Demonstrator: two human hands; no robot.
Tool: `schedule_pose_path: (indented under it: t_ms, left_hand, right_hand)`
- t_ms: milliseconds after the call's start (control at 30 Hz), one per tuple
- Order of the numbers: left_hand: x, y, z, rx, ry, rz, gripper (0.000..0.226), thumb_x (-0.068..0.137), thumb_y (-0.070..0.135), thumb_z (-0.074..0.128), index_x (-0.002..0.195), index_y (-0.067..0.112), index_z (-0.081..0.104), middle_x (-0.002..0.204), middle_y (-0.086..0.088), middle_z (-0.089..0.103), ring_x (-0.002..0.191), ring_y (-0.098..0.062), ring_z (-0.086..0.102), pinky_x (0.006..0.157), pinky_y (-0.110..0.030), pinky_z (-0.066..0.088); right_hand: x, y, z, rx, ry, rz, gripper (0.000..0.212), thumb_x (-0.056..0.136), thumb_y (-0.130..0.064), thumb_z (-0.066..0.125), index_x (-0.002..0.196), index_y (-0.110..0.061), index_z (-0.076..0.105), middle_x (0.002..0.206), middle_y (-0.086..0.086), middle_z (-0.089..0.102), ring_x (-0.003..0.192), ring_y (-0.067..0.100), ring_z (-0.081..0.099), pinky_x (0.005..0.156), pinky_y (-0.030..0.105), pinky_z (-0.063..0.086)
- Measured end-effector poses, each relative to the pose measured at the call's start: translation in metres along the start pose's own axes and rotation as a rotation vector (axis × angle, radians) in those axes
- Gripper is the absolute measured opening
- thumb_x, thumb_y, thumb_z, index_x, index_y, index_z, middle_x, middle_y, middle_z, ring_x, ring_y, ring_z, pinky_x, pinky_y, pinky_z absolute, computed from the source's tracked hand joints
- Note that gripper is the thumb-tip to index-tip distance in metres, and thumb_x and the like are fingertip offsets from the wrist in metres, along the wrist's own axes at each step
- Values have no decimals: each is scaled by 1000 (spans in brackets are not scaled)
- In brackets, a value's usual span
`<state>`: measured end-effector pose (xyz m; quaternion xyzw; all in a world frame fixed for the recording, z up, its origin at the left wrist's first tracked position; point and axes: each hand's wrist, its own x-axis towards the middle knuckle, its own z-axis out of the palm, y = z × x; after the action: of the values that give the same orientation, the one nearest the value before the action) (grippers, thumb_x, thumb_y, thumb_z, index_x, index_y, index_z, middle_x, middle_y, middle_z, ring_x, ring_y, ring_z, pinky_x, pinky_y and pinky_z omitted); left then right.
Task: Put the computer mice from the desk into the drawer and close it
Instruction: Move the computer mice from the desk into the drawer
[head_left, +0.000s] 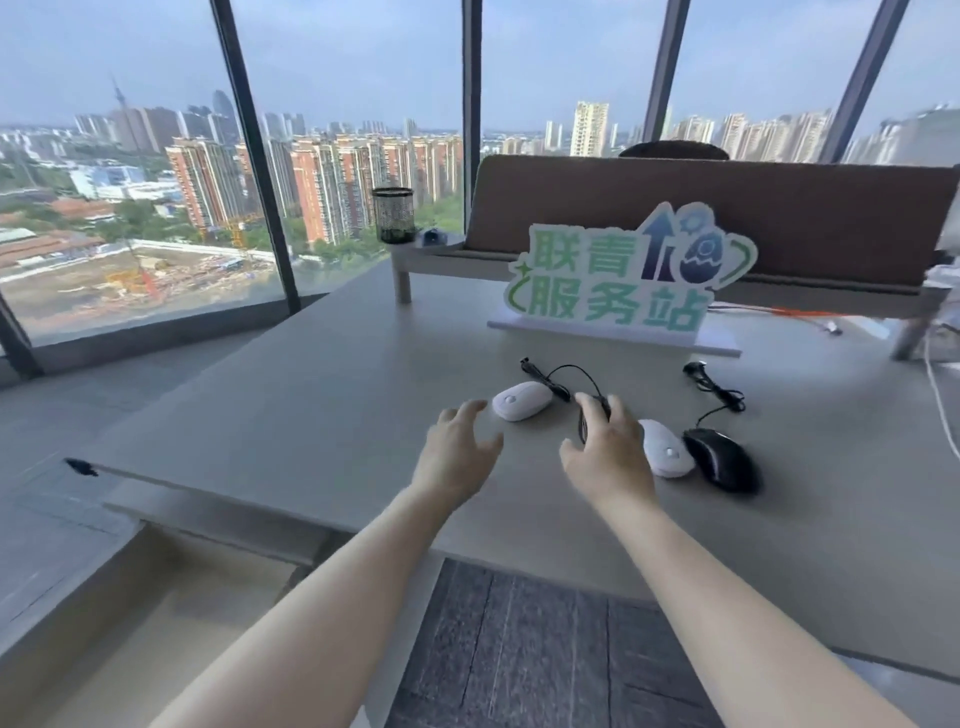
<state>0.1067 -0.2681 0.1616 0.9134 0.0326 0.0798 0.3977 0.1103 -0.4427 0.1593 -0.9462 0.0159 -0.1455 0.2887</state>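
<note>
Several computer mice lie on the grey desk (311, 415). A white mouse (522, 400) sits left of centre. A black wired mouse (597, 408) is mostly hidden under my right hand (608, 452), whose fingers are spread over it with the thumb off to its left. Another white mouse (667, 456) and a second black wired mouse (723, 461) lie side by side just right of that hand. My left hand (460, 452) hovers open, a little left of the first white mouse, holding nothing. The drawer (130, 613) stands pulled open at the lower left, below the desk edge.
A green and white sign (623, 275) stands on a white base behind the mice. A raised shelf (447, 254) at the back carries a mesh pen cup (393, 214) and a brown panel. Black cables (719, 387) trail toward the sign. Dark carpet (519, 649) shows below the desk edge.
</note>
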Motion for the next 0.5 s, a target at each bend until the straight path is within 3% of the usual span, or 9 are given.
schedule_pose_path:
  t_ms: [100,200,333,433,500]
  left_hand:
    - [34,11,34,159,-76,-26,64,87,35,52,147,32,30,155,-7,30,137,-35,32,103,-43,38]
    - [61,17,56,321,-83,-13,70,86,36,51,149,34,22,157,-11,23,138,-36,29,104,-44,36]
    - [96,17,72,438,-95,29,65,86,41,50,146,39,26,154,-12,31,136,-37,34,103,-44,37]
    - [107,12,77,436,-37,59,50,89,44,49,137,36,42,134,-11,53,125,-35,45,97,-42,38]
    - [105,12,75,392,12,54,47,88,43,51,133,28,45,126,-11,54,120,-35,47,93,-42,40]
  right_hand:
    - [29,16,8,-120,-92,35,63,90,-27,52,148,-23,30,157,16,18,138,42,24,112,45,27]
    - [51,27,19,-207,-142,77,64,94,-36,48,150,-20,23,160,20,10,140,44,22,115,45,24]
    - [65,33,30,-221,-137,94,62,95,-38,49,149,-16,26,157,24,16,137,44,29,112,45,27]
    - [68,34,35,-196,-82,58,50,93,-30,54,139,-16,38,145,21,33,123,42,42,101,44,37]
    - [68,32,34,-177,-41,51,43,89,-22,54,130,-12,45,134,19,43,112,41,48,92,43,39]
